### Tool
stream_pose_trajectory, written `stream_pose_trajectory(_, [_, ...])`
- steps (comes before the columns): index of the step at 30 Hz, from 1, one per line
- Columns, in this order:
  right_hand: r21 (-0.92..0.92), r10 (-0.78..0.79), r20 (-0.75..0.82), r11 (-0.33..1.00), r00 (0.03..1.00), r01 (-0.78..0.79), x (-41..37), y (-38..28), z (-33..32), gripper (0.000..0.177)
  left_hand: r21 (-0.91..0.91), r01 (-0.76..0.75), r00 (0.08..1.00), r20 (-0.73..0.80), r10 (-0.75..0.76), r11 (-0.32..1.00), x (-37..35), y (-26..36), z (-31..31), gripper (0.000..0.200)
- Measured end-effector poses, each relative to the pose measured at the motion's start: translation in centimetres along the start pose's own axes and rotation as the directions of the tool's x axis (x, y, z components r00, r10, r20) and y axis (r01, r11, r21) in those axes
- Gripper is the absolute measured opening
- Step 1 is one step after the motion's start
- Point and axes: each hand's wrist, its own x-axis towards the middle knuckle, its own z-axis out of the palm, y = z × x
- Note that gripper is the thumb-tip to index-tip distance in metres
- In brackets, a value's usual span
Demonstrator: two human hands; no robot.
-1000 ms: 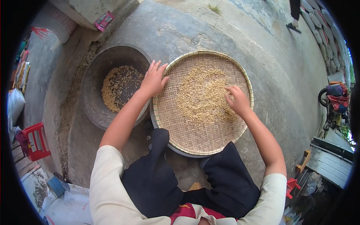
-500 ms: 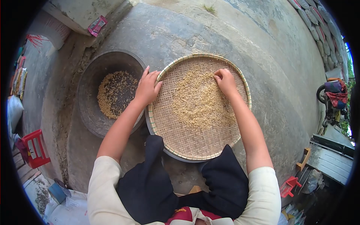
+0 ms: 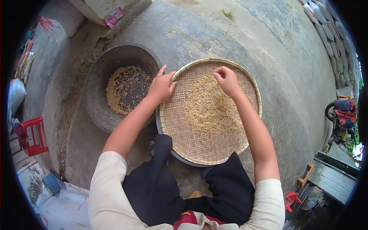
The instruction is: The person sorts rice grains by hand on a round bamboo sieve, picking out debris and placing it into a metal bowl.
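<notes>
A round woven bamboo winnowing tray (image 3: 214, 148) rests in front of my knees, on top of a wider container whose rim peeks out below it. Unhusked rice grains (image 3: 203, 107) are spread over its middle and upper part. My left hand (image 3: 161, 87) grips the tray's left rim, thumb over the inner side. Above the grains, near the upper right of the tray, my right hand (image 3: 227, 81) is closed in a pinch; whatever the fingertips hold is too small to see. Left of the tray stands a dark basin (image 3: 95, 90) with more grains (image 3: 122, 82) at its bottom.
A red plastic stool (image 3: 35, 136) is at the far left. Stacked sacks (image 3: 331, 36) line the upper right, with a parked motorcycle (image 3: 341, 111) below them. A pink packet (image 3: 114, 17) lies on a concrete ledge at the upper left.
My right hand has moved up and slightly left over the tray, still pinched. My left hand stays on the rim. The whole view has shifted a little.
</notes>
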Motion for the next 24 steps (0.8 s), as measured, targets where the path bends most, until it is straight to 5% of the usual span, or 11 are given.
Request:
stream_pose_trajectory(4, [0.701,-0.177,0.324,0.704,0.929,-0.11,-0.7,-10.4,3.6,0.031,0.001,0.021,0.999,0.041,-0.021,1.0,-0.1,0.9,-1.0,0.037])
stream_pose_trajectory(9, [0.657,-0.14,0.228,0.752,0.964,-0.046,-0.1,-9.2,3.2,0.034,0.014,-0.026,0.999,-0.025,0.026,1.0,0.0,0.2,0.0,0.039])
stream_pose_trajectory(14, [0.209,-0.001,-0.083,0.978,0.997,0.018,-1.0,2.9,-1.2,0.023,-0.038,0.064,0.998,-0.006,-0.065,0.997,0.0,0.3,0.1,0.042])
stream_pose_trajectory(19, [-0.136,0.087,-0.193,0.984,0.977,-0.115,-4.1,8.3,-5.0,0.023,-0.03,0.05,0.999,-0.019,-0.05,0.998,-0.1,0.3,0.0,0.041])
stream_pose_trajectory(21, [-0.366,0.002,-0.215,0.927,0.977,-0.083,-4.4,8.6,-5.2,0.024,-0.033,0.033,0.999,-0.028,-0.034,0.999,-0.1,0.2,0.2,0.041])
stream_pose_trajectory(24, [-0.334,0.008,-0.206,0.939,0.978,-0.078,-3.8,8.1,-4.4,0.027,-0.033,0.046,0.999,-0.017,-0.046,0.998,-0.2,0.4,0.0,0.041])
